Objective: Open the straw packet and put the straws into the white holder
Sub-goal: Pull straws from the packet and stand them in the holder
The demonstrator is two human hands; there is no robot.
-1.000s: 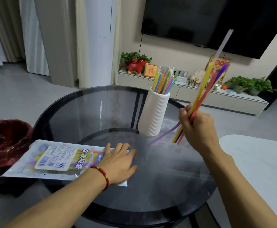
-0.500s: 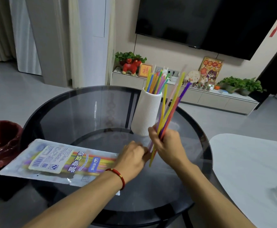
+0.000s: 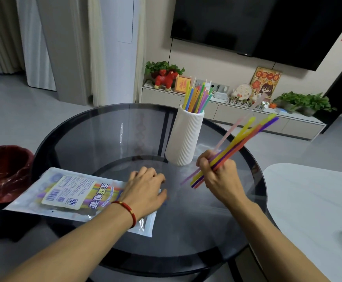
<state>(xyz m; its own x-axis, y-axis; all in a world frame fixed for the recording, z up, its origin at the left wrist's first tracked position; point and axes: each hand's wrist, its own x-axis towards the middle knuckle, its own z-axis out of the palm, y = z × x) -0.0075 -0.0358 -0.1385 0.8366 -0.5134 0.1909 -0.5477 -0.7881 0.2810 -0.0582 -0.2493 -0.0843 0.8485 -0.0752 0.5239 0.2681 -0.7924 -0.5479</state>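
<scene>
Packet: our straw packet [image 3: 64, 197] lies flat at the glass table's [image 3: 97, 139] 8 o'clock.
Left hand: our left hand [image 3: 145, 189] rests on its open end, fingers loosely bent.
Holder: the white holder [image 3: 184, 139], at 1 o'clock, holds straws.
Right hand: our right hand [image 3: 220, 174] grips a straw bundle [image 3: 241, 140] tilted toward 2 o'clock.

Ribbed white holder [image 3: 183, 139] upright with straws [image 3: 197, 97], packet [image 3: 72, 197] flat beside

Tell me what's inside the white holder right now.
The white holder has a bunch of colored straws standing in it, their tops fanning out above the rim. Its opaque ribbed wall hides their lower parts and whatever else may be in it.
</scene>
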